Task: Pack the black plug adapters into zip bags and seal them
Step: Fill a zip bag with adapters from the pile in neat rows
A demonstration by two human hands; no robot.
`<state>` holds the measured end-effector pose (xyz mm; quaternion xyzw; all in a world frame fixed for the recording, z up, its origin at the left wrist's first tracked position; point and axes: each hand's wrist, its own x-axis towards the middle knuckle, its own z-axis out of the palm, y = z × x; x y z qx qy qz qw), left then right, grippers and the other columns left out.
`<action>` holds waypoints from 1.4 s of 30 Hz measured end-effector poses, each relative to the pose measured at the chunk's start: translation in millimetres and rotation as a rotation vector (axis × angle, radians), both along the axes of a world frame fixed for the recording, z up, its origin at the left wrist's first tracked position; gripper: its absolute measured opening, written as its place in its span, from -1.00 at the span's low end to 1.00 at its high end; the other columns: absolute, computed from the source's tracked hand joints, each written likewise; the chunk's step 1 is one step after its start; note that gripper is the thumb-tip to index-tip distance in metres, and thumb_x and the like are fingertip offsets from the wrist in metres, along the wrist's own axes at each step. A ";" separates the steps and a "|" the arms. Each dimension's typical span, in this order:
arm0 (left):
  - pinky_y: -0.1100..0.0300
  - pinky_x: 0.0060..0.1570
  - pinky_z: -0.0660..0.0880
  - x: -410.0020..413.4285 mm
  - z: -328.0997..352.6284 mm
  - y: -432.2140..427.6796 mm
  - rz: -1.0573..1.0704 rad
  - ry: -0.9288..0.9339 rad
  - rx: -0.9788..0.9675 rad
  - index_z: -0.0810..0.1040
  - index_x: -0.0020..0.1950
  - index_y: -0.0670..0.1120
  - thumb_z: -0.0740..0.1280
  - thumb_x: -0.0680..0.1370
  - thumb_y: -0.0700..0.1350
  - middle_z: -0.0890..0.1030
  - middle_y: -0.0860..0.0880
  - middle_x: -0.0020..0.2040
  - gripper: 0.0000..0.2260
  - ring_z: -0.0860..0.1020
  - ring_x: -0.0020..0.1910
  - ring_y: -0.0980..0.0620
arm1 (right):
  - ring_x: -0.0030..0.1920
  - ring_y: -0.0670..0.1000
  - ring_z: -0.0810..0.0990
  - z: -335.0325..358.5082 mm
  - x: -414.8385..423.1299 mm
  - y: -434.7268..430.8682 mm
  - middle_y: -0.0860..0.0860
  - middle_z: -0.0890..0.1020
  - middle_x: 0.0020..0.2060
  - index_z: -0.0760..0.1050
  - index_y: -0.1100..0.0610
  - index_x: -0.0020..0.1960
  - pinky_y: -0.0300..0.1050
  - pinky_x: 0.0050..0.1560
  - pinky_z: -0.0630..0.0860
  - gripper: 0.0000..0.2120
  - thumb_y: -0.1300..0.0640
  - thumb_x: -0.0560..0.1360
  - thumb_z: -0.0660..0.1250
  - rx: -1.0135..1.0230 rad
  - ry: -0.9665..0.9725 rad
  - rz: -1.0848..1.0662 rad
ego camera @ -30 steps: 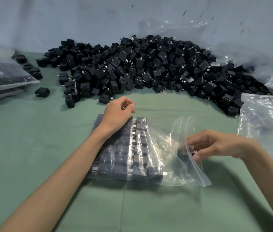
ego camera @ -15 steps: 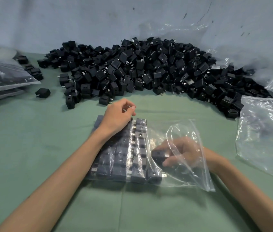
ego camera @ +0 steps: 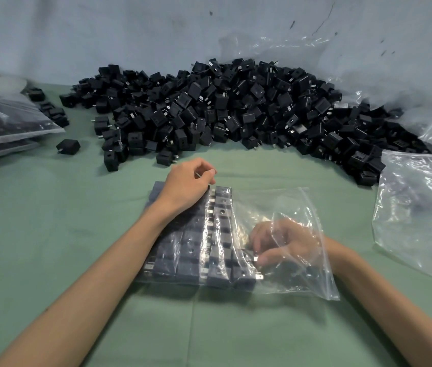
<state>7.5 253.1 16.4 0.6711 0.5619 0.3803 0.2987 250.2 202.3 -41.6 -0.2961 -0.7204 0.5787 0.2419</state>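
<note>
A clear zip bag point(ego camera: 299, 207) lies on the green cloth before me, its mouth open to the right. Rows of black plug adapters point(ego camera: 183, 260) fill its left half. My left hand point(ego camera: 185, 186) rests on top of the bag's far left corner, fingers curled, holding the bag down. My right hand point(ego camera: 281, 242) is inside the bag, seen through the plastic, and pinches one black adapter point(ego camera: 246, 256) against the last row near the bag's front edge. A big heap of loose black adapters point(ego camera: 223, 112) lies behind.
Filled bags point(ego camera: 11, 123) are stacked at the far left, with a single adapter point(ego camera: 68, 145) beside them. A pile of empty clear bags point(ego camera: 421, 215) sits at the right. Crumpled plastic sheeting point(ego camera: 368, 75) rises against the grey wall behind the heap.
My right hand, at the bag's mouth with an adapter a second ago, has gone deep into the bag and moved toward the front row. My left hand has stayed in place.
</note>
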 end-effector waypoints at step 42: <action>0.18 -0.05 0.61 -23.4 36.3 17.1 0.003 -0.106 0.131 0.57 0.08 0.02 0.42 0.51 -0.06 0.63 0.12 -0.01 -0.84 0.62 -0.07 0.15 | -0.37 -0.30 0.55 82.3 47.1 -10.4 -0.21 0.63 -0.41 0.67 -0.08 -0.31 -0.43 -0.29 0.42 -0.63 0.30 0.52 0.31 -0.042 -0.527 -0.099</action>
